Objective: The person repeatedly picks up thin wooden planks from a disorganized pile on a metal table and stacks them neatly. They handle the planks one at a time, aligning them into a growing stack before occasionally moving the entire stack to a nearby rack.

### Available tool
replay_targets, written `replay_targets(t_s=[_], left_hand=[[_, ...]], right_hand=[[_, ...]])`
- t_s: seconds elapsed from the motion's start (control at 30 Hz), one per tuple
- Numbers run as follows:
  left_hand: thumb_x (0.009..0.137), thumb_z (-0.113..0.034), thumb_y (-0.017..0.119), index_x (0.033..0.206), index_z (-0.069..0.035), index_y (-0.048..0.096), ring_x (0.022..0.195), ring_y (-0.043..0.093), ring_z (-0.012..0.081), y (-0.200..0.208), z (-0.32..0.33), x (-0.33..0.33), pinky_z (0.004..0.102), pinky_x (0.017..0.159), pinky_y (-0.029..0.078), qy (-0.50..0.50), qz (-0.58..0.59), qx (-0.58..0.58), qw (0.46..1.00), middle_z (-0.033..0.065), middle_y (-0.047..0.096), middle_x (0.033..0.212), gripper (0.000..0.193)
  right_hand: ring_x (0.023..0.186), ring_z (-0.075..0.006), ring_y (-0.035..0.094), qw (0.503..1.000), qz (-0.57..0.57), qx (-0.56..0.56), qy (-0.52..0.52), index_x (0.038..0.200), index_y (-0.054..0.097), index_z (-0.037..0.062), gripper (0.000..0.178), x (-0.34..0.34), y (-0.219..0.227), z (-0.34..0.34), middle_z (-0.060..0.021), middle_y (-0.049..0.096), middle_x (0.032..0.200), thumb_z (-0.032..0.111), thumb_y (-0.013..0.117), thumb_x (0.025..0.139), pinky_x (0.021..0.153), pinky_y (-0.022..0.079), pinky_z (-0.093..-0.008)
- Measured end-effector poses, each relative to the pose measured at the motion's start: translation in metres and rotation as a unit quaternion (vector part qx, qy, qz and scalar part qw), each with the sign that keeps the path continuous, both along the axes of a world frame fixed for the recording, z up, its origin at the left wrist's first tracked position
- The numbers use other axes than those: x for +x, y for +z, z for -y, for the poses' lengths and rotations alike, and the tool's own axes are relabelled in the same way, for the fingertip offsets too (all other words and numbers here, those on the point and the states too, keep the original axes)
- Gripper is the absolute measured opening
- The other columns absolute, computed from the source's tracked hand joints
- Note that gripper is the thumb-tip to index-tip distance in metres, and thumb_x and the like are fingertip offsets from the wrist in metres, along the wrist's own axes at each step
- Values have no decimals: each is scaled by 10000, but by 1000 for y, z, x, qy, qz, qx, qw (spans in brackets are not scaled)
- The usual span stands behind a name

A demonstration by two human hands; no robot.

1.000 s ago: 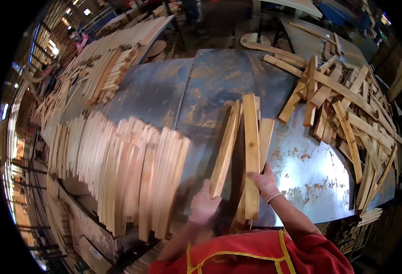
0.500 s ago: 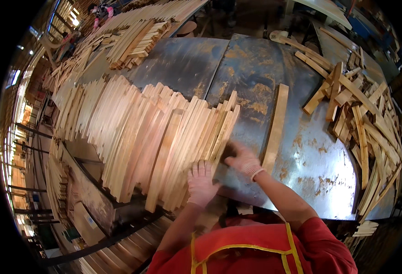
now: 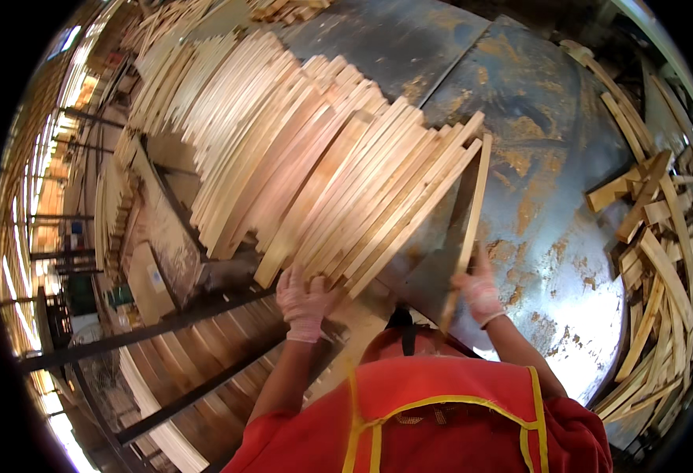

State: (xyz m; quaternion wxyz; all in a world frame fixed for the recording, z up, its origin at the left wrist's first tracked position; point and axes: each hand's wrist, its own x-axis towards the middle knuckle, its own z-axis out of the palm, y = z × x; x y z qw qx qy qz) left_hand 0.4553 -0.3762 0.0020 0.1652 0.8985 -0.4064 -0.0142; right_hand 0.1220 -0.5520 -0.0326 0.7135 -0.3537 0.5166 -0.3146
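Note:
A long row of pale wooden strips (image 3: 346,181) lies side by side on the metal-topped table. My left hand (image 3: 303,303), in a light glove, rests against the near ends of these strips with its fingers apart. A single wooden strip (image 3: 474,201) stands at the right of the row; its far end meets the row's corner, while its near end is angled away. My right hand (image 3: 480,293), also gloved, grips that strip near its lower end, fingers partly hidden and blurred.
The worn metal table (image 3: 551,205) spreads to the right. A jumbled pile of wood offcuts (image 3: 661,284) lies at its right side. Below left, a dark metal rail (image 3: 157,327) runs in front of more stacked boards (image 3: 212,363). Another wood stack (image 3: 291,9) is at the far edge.
The single strip, which lay apart on the table, is now in my right hand and close to the row. My left hand has moved to the row's near ends. The view has shifted.

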Motion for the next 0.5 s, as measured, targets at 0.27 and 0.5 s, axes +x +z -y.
replay_targets(t_s=[0.27,0.5], left_hand=[[972,-335,753,1252,3,707,1114,648,260,-33,-71,15,374,980,515,334,-496,-52,800,107,692,1131,441],[1020,-408,706,1292,-92,664,931,627,190,-66,-43,-31,329,847,504,262,-715,-220,609,32,690,1213,419]], right_hand=[[1233,-370,653,916,-211,-39,339,1511,484,-13,751,72,6,45,-280,684,1295,294,731,871,1024,517,-409],[1134,-246,666,974,-144,56,166,1530,501,-7,690,22,19,37,-176,709,1243,185,711,901,975,528,-335]])
